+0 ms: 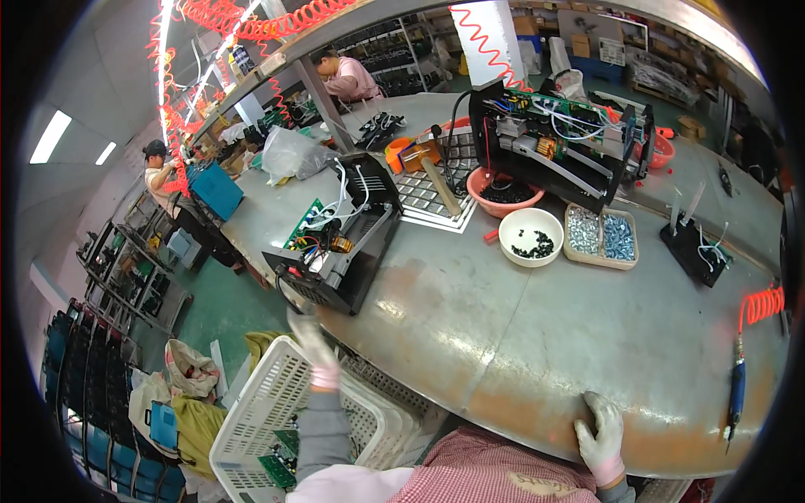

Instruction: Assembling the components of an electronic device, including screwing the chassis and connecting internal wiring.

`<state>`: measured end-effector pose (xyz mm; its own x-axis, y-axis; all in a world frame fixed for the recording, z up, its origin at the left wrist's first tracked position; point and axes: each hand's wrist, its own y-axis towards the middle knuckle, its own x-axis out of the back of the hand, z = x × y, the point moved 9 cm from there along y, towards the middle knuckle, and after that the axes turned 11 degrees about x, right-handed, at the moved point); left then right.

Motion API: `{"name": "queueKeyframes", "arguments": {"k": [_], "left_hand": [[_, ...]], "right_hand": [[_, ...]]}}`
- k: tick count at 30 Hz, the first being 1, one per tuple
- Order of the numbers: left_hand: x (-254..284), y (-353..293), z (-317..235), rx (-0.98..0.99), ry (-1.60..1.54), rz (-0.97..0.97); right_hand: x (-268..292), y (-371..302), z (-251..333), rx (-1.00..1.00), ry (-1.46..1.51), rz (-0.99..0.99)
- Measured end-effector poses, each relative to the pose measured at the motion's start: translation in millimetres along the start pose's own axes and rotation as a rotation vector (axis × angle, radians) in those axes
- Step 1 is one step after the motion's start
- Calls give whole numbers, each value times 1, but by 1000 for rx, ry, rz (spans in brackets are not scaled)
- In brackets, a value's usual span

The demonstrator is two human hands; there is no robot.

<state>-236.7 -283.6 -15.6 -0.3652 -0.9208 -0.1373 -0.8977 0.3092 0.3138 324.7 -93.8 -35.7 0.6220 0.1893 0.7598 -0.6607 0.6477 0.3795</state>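
My left hand (314, 342), in a pale glove, reaches past the table's left edge above a white basket. It is smeared by motion and its fingers do not show clearly. Right by its fingertips a black cable (283, 292) hangs from an open black device housing (334, 267) with a green circuit board and white wires. I cannot tell whether the hand grips the cable. My right hand (602, 436), gloved too, rests on the near edge of the metal table (503, 352), thumb apart from the fingers, nothing in it.
A second opened device (553, 134) stands at the back. Near it are a pink bowl (482, 183), a white bowl (549, 256) of black screws and a tray (599, 261) of metal fasteners. A blue screwdriver (736, 394) lies right. The white basket (251, 411) holds circuit boards. Two people work farther off.
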Motion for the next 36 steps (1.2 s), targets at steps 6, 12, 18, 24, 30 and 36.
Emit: {"name": "queueKeyframes", "arguments": {"k": [6,12,18,24,30,36], "left_hand": [[-36,-12,-4,-92,747,-530],[-23,39,15,-72,927,-538],[20,97,28,237,948,-416],[-61,22,-35,-498,910,-247],[-141,0,63,-174,1347,212],[-149,-1,64,-160,1321,256]], "right_hand": [[2,3,9,18,14,-9],[0,-1,4,-16,0,-46],[3,3,4,-16,-36,-32],[9,26,33,154,-130,206],[6,76,45,427,-97,306],[-22,95,13,434,-148,122]]}}
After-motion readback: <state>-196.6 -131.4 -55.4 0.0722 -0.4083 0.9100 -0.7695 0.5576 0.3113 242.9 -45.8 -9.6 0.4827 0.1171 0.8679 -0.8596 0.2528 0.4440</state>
